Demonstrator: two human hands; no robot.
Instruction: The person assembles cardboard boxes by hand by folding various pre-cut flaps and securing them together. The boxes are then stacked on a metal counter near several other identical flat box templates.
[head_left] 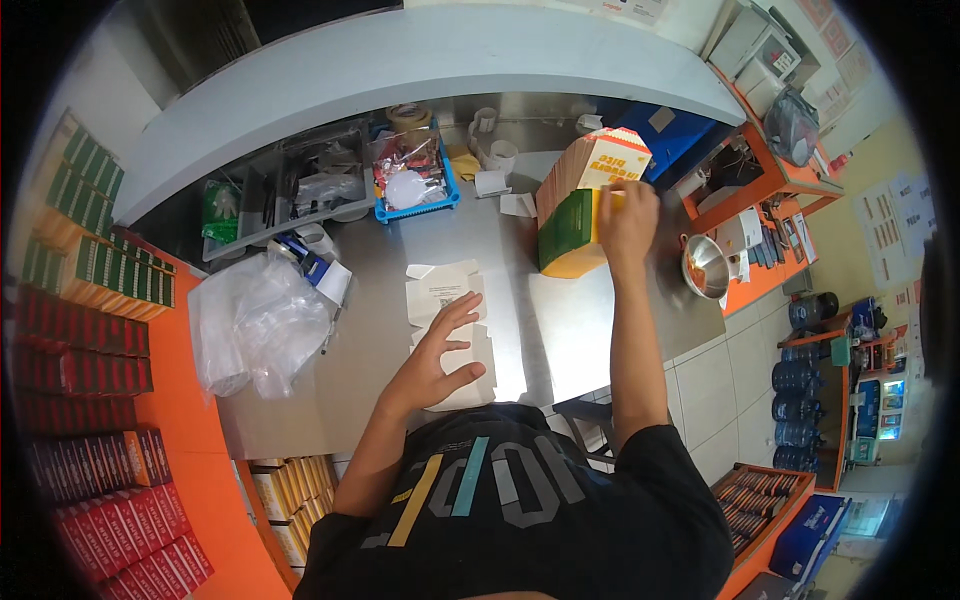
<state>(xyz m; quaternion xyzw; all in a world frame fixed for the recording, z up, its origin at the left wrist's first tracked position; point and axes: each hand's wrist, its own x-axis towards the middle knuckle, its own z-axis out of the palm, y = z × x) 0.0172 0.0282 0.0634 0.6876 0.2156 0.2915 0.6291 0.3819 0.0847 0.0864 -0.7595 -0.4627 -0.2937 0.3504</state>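
Note:
On the steel table in front of me lies an unfolded flat carton point(455, 292), its pale, unprinted-looking side up with a small printed patch and cut flaps. My left hand point(437, 358) is over its near part with fingers spread, holding nothing. To the right stands a tight row of flat cartons point(588, 180), white, orange and red along the edges. At its near end is a green and yellow carton point(572, 232). My right hand point(628, 225) has its fingers curled on the yellow edge of that carton; the fingertips are partly hidden.
A blue basket point(416, 212) of small packets and a grey divided tray point(318, 222) stand at the back. Clear plastic bags point(262, 318) and a tape dispenser point(310, 264) lie left. A metal bowl point(706, 268) sits right. Stacked boxes point(85, 400) fill the left shelf.

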